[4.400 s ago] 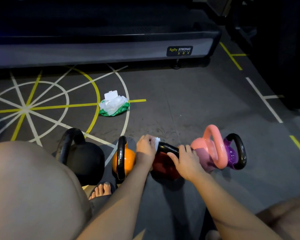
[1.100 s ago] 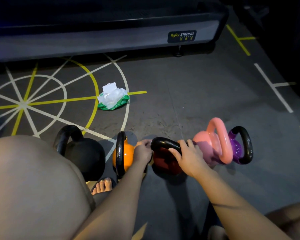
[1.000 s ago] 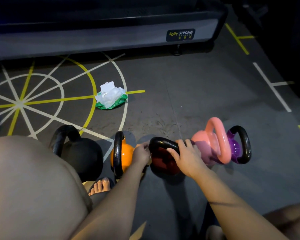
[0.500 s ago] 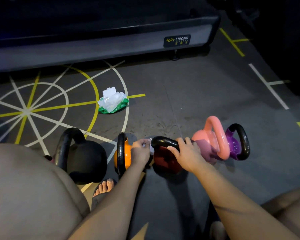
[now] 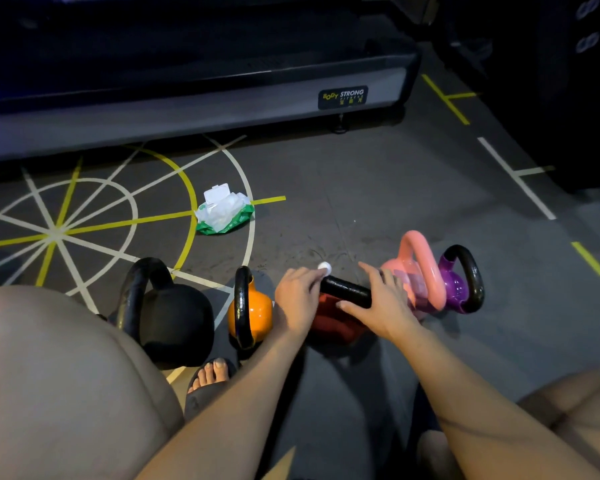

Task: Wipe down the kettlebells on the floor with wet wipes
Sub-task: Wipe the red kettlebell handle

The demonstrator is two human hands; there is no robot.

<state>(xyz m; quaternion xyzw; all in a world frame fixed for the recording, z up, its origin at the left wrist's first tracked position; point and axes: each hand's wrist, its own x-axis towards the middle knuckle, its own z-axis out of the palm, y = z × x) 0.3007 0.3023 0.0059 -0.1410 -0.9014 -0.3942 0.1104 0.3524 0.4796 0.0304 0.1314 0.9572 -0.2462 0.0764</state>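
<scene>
The right grip (image 5: 381,303) is clamped on the red kettlebell (image 5: 333,323) at its stiff, heavy handle, while beside it the left grip (image 5: 297,299) pinches a soft wet wipe (image 5: 324,268).

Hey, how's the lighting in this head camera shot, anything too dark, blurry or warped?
Head view: dim overall; the grey treadmill base fades into near-black above, and the top right corner is black. The white wet wipe in the left hand is a blown-out blur. The glossy orange kettlebell and purple kettlebell show small highlights. Wide-angle lens bows the floor lines.
</scene>
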